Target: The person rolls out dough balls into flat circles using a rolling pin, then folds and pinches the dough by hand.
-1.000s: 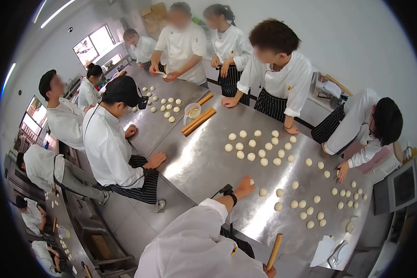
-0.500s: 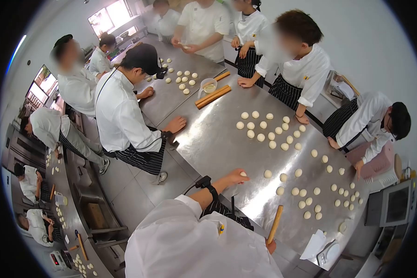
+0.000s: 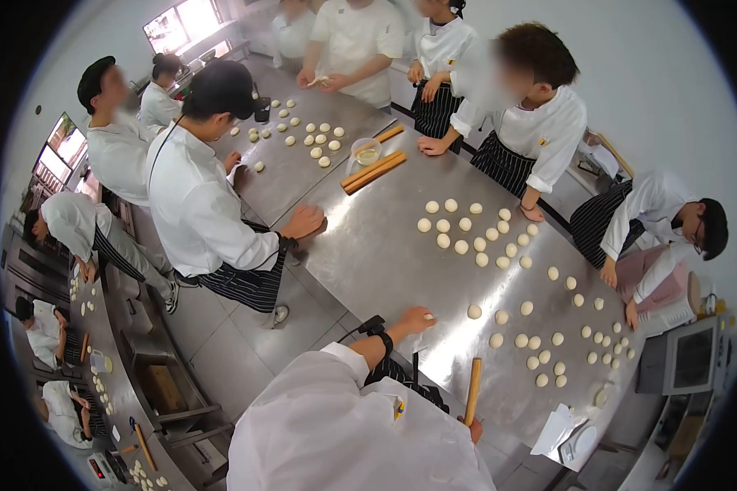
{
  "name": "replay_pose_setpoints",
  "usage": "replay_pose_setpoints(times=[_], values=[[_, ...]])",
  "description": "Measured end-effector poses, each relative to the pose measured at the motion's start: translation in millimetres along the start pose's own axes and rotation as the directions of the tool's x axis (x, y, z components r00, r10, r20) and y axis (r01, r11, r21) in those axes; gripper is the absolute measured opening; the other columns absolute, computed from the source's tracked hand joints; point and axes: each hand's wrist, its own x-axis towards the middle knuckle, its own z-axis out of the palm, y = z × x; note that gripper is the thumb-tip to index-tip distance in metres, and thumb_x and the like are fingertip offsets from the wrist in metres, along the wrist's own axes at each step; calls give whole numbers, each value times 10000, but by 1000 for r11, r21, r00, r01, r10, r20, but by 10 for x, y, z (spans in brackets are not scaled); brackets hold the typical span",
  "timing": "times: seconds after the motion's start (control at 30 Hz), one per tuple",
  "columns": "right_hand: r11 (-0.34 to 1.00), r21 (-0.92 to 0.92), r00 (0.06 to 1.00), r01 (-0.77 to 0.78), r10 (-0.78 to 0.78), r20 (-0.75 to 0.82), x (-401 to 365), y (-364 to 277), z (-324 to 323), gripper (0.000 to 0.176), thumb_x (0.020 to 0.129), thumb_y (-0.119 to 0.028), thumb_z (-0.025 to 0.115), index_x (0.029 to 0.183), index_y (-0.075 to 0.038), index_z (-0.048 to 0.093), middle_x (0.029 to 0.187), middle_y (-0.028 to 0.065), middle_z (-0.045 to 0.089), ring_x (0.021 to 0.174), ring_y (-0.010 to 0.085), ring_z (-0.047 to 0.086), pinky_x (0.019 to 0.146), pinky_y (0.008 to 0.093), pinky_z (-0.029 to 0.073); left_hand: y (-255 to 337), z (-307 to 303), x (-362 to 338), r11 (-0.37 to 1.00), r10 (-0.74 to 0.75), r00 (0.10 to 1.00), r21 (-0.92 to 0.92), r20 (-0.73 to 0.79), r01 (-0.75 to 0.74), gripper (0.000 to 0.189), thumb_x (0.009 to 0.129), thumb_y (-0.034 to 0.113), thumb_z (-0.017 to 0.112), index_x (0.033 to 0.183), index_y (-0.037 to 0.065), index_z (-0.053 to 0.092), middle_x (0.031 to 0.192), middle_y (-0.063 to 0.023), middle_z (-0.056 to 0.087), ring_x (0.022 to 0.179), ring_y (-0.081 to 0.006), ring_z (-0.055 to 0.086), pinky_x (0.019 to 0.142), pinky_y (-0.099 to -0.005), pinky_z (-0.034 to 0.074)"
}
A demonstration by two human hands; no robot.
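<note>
Stainless steel covers the long bench [image 3: 368, 270], which runs from the near right corner to the far left of a white-walled kitchen, with people in white jackets and striped aprons standing round it.

The person's left hand [image 3: 413, 319] lies on the steel close to the near edge, arm stretched out and a black wristband [image 3: 382, 337] on the wrist. Its fingers are bent down over a small dough ball [image 3: 428, 317] that shows at their tips; whether they clasp it or only rest on it cannot be told. The right hand [image 3: 472, 425] is low at the bench's near edge, mostly hidden, its fingers closed round the near end of a wooden rolling pin [image 3: 472, 389]. The pin stands almost upright from the hand and points toward the far side.

Just right of the left hand a loose group of dough balls [image 3: 540, 348] spreads toward the right end of the bench. A tidier cluster of dough balls [image 3: 467, 233] sits farther off in the middle. Beyond that lie two long wooden pins [image 3: 373, 172] side by side, with a clear plastic cup [image 3: 366, 151] next to them. At the near right corner are a sheet of paper [image 3: 558, 427] and a small round dish [image 3: 585, 442]. A co-worker in a black cap [image 3: 201, 204] leans one hand [image 3: 305, 221] on the left edge.
</note>
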Motion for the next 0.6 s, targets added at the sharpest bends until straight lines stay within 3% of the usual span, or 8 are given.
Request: replay_pose_setpoints(times=[0.2,0.23,0.37,0.5,0.57,0.6], values=[[992,61,993,-108,110,-35,-292,-36,267,347,832,-240,811,752,45,631,593,135,578,566,187,519,571,431,462,184,-83,4,990,115,989,94,-89,-107,414,855,367,820,1121,57,751,1115,-211,752,1070,-404,707,941,-459,561],[980,63,982,-188,190,-24,-313,-23,325,340,827,-247,815,757,37,641,596,115,579,582,164,527,578,417,473,231,-94,-18,978,173,984,125,-43,-167,398,840,324,829,1110,44,743,1101,-214,752,1068,-404,708,937,-467,560],[984,23,983,-178,177,40,-340,382,563,332,828,-254,815,770,31,654,605,106,593,588,157,536,588,408,487,223,-75,85,920,319,944,211,81,-330,337,810,272,856,1043,59,738,1061,-177,757,1005,-389,712,885,-502,557],[976,-42,977,-214,215,15,-427,154,609,334,828,-270,818,790,29,674,626,107,615,598,162,560,608,406,506,232,-46,143,890,348,926,259,148,-376,317,798,245,850,1017,47,735,1037,-195,741,985,-402,694,893,-509,544],[971,-59,972,-233,233,-15,-441,43,632,340,827,-278,821,795,29,680,634,112,625,599,165,566,613,410,511,290,-75,103,794,383,897,418,220,-441,312,828,226,825,1035,13,728,1089,-211,708,1058,-404,658,962,-499,517],[974,-32,974,-225,225,-25,-447,138,691,348,823,-288,824,800,30,683,640,120,632,599,171,569,616,414,514,231,-28,127,793,390,894,413,222,-448,312,828,226,825,1035,13,728,1089,-211,708,1058,-404,658,962,-499,517]])
